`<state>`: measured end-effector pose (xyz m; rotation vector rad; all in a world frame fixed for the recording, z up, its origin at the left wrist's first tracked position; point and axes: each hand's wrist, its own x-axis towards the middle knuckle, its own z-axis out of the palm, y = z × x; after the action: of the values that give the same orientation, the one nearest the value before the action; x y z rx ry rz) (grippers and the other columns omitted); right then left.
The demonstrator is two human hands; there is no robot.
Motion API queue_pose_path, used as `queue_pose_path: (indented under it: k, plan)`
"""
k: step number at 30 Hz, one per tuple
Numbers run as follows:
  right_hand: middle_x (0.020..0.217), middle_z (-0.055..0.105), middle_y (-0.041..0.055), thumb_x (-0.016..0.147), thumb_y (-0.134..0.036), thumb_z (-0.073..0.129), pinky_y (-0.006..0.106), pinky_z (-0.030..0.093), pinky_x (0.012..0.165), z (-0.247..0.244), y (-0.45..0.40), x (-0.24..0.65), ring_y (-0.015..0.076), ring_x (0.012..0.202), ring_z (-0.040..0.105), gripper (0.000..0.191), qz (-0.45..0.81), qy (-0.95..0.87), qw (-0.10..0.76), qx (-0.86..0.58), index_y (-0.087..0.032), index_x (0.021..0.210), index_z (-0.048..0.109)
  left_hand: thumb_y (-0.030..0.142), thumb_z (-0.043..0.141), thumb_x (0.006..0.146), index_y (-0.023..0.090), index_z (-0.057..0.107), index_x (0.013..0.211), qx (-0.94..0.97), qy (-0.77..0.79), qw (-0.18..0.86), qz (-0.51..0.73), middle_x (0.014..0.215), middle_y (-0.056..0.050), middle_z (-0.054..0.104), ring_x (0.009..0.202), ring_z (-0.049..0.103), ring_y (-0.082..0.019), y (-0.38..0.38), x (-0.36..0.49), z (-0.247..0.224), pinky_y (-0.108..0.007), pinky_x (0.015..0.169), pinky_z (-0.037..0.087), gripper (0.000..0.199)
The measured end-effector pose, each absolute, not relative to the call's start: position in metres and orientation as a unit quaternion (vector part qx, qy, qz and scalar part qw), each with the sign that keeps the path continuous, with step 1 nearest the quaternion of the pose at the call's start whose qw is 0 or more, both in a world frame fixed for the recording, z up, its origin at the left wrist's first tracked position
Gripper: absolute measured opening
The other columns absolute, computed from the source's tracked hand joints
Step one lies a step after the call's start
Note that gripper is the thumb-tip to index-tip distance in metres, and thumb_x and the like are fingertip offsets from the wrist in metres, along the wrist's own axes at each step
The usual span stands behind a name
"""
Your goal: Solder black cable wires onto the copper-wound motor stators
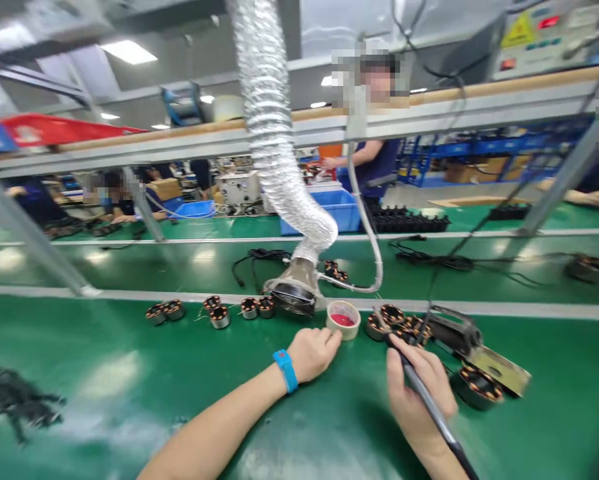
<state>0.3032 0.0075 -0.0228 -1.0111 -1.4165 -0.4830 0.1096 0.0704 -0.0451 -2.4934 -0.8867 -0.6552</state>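
My left hand (313, 355), with a blue wristband (285, 371), is closed beside a tape roll (344, 320) that has red inside; whatever its fingers may hold is hidden. My right hand (422, 387) grips a dark soldering iron (432, 407) like a pen. The iron's tip points up and left, over a cluster of copper-wound motor stators (392, 315). A larger stator (478, 385) lies right of my right hand, next to a black iron stand (452, 330) with a yellowish plate (504, 370).
A silver duct (274, 133) with a nozzle (294, 290) hangs at centre. Small stators (219, 317) stand in groups on the left. Black cables (14, 400) lie at the far left. Behind are blue bins (334, 210) and a person (374, 157) across the bench.
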Motion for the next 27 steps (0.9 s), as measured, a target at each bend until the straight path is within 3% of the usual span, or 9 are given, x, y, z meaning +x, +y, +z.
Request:
queue_pose_path:
  k: [3,6,10,13,15,17,21,24,27]
  plan:
    - [0.094,0.071,0.0066,0.091,-0.017,0.065,0.035,0.053,0.076,-0.025,0.009,0.301,0.021,0.077,0.065,0.022,-0.22,-0.619,0.617,-0.434,-0.02,0.112,0.07,0.024,0.047,0.095,0.018,0.062,0.087,-0.893,-0.317,0.204,-0.246,0.069,-0.004,0.058,0.063,0.058,-0.017,0.064,0.072,-0.034,-0.032,0.055,0.041,0.019]
    - [0.094,0.07,0.006,0.092,-0.017,0.065,0.032,0.052,0.074,-0.026,0.007,0.298,0.0192,0.077,0.065,0.022,-0.211,-0.628,0.616,-0.426,-0.019,0.113,0.07,0.034,0.053,0.092,0.021,0.064,0.078,-0.817,-0.481,0.136,-0.288,0.066,-0.002,0.059,0.066,0.059,-0.015,0.073,0.008,-0.008,-0.028,0.065,0.044,0.022]
    - [0.093,0.069,0.0055,0.093,-0.016,0.064,0.028,0.051,0.073,-0.026,0.006,0.292,0.0169,0.077,0.064,0.021,-0.201,-0.639,0.616,-0.413,-0.018,0.113,0.069,0.029,0.04,0.095,0.017,0.065,0.093,-0.664,-0.644,0.137,-0.353,0.094,-0.011,0.066,0.089,0.064,-0.022,0.112,-0.089,0.047,-0.033,0.08,0.047,0.028]
    - [0.097,0.067,0.0066,0.094,-0.014,0.062,0.028,0.052,0.074,-0.026,0.005,0.289,0.0167,0.08,0.065,0.024,-0.187,-0.661,0.609,-0.396,-0.017,0.117,0.067,0.026,0.047,0.088,0.008,0.059,0.117,-0.564,-0.729,0.106,-0.373,0.118,-0.023,0.06,0.097,0.064,-0.029,0.142,-0.139,0.08,-0.039,0.081,0.049,0.036]
    - [0.097,0.066,0.0071,0.095,-0.013,0.06,0.027,0.052,0.074,-0.026,0.004,0.288,0.0164,0.08,0.065,0.025,-0.177,-0.672,0.605,-0.389,-0.017,0.119,0.066,0.026,0.056,0.081,0.003,0.053,0.127,-0.545,-0.751,0.063,-0.368,0.122,-0.026,0.059,0.1,0.064,-0.03,0.157,-0.155,0.088,-0.038,0.081,0.051,0.051]
    - [0.097,0.064,0.0075,0.095,-0.012,0.06,0.027,0.052,0.073,-0.027,0.002,0.29,0.0162,0.08,0.064,0.026,-0.171,-0.676,0.604,-0.387,-0.017,0.12,0.065,0.026,0.061,0.076,0.002,0.055,0.124,-0.552,-0.754,0.007,-0.357,0.11,-0.021,0.067,0.091,0.068,-0.026,0.167,-0.157,0.087,-0.033,0.076,0.053,0.055]
    - [0.097,0.063,0.0083,0.095,-0.011,0.059,0.028,0.053,0.073,-0.027,-0.001,0.295,0.0164,0.081,0.064,0.029,-0.163,-0.669,0.614,-0.387,-0.017,0.122,0.064,0.031,0.051,0.08,0.009,0.068,0.099,-0.587,-0.732,-0.075,-0.34,0.076,-0.008,0.071,0.066,0.067,-0.02,0.171,-0.145,0.083,-0.027,0.063,0.053,0.033]
    - [0.097,0.064,0.0085,0.095,-0.01,0.058,0.028,0.054,0.072,-0.026,-0.004,0.296,0.0167,0.082,0.065,0.03,-0.155,-0.663,0.618,-0.392,-0.018,0.124,0.063,0.039,0.037,0.087,0.014,0.067,0.099,-0.606,-0.706,-0.057,-0.363,0.083,-0.006,0.071,0.071,0.066,-0.02,0.153,-0.134,0.098,-0.028,0.066,0.052,0.041]
    - [0.098,0.066,0.0087,0.096,-0.012,0.057,0.027,0.055,0.07,-0.025,-0.008,0.294,0.0166,0.082,0.066,0.033,-0.15,-0.666,0.616,-0.393,-0.019,0.129,0.06,0.053,0.034,0.089,0.026,0.065,0.107,-0.628,-0.658,0.0,-0.415,0.084,0.002,0.07,0.073,0.063,-0.018,0.112,-0.124,0.122,-0.028,0.07,0.051,0.045]
